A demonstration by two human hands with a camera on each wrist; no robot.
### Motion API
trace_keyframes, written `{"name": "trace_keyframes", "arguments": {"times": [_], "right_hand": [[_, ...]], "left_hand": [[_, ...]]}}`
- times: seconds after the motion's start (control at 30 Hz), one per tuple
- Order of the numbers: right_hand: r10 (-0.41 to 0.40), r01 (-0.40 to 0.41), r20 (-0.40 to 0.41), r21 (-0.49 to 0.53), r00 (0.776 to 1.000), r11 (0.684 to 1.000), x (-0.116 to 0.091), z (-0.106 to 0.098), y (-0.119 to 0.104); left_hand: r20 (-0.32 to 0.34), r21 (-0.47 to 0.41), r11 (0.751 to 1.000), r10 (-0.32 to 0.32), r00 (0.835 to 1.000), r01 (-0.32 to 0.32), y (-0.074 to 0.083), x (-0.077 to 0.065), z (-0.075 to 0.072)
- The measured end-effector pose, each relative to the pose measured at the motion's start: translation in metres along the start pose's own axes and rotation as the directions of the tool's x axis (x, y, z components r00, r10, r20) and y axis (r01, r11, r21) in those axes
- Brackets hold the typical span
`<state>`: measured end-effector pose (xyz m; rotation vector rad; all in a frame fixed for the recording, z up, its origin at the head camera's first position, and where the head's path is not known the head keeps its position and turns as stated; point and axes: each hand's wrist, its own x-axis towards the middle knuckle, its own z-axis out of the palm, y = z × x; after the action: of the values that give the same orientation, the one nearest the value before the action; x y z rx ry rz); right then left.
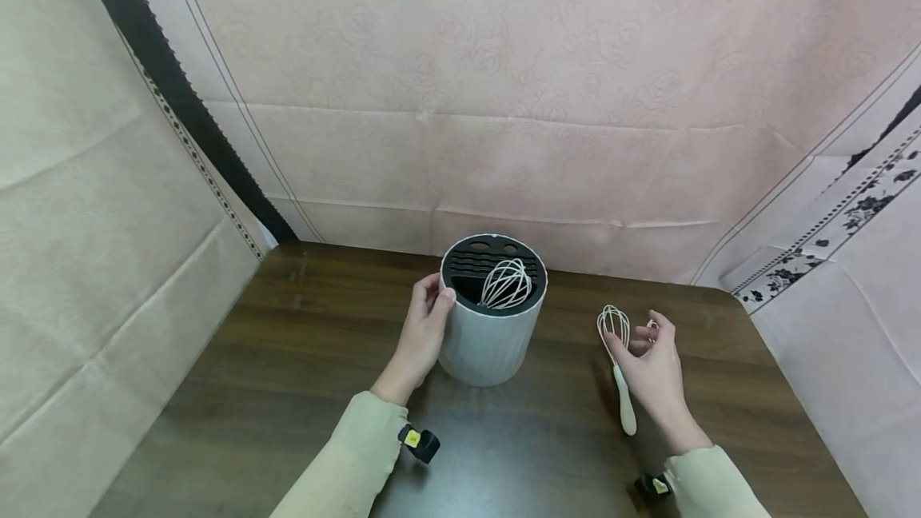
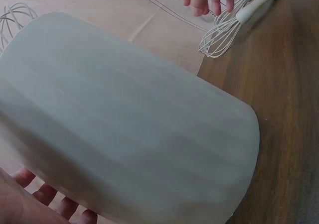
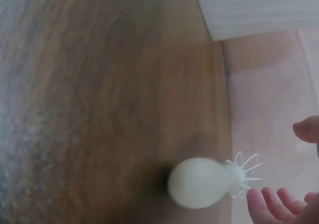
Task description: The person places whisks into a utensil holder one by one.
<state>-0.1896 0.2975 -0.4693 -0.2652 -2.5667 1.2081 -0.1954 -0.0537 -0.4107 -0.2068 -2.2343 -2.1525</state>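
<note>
My left hand [image 1: 420, 330] grips the side of a white ribbed utensil holder [image 1: 489, 350], its thumb at the rim and its fingers round the wall. Wire loops of a whisk [image 1: 507, 284] poke up from the large opening in the holder's black slotted top. To the right, my right hand [image 1: 655, 366] hovers over two more white whisks, thumb and fingers spread apart. One whisk [image 1: 623, 398] lies left of that hand, its handle toward me. Mostly hidden behind the fingers is the other whisk; both handles [image 2: 266, 2] show in the left wrist view.
A dark brown wooden table [image 1: 288, 390] carries everything. Pale patterned cloth [image 1: 504, 102] hangs behind it and along both sides. Each sleeve has a small black wrist camera [image 1: 420, 444] at its cuff.
</note>
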Motion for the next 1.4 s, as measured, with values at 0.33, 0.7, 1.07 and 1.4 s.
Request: {"name": "trace_keyframes", "arguments": {"times": [0.33, 0.7, 1.07, 1.4], "right_hand": [[0.083, -0.083, 0.033, -0.019, 0.996, 0.996, 0.003, 0.004, 0.014], [0.195, -0.205, 0.196, 0.03, 0.961, 0.978, 0.009, 0.006, 0.022], [0.166, -0.164, 0.251, -0.026, 0.954, 0.986, 0.013, 0.008, 0.025], [0.159, -0.154, 0.266, -0.042, 0.951, 0.987, 0.013, 0.009, 0.027]], "left_hand": [[-0.025, -0.007, 1.0, 0.026, 0.999, -0.026, -0.029, 0.01, 0.0], [-0.038, -0.011, 0.999, 0.036, 0.999, -0.036, -0.027, 0.009, 0.001], [-0.011, -0.012, 1.0, 0.024, 1.0, -0.024, -0.016, 0.006, 0.0], [0.005, -0.006, 1.0, 0.003, 1.0, -0.003, -0.006, 0.003, 0.0]]}}
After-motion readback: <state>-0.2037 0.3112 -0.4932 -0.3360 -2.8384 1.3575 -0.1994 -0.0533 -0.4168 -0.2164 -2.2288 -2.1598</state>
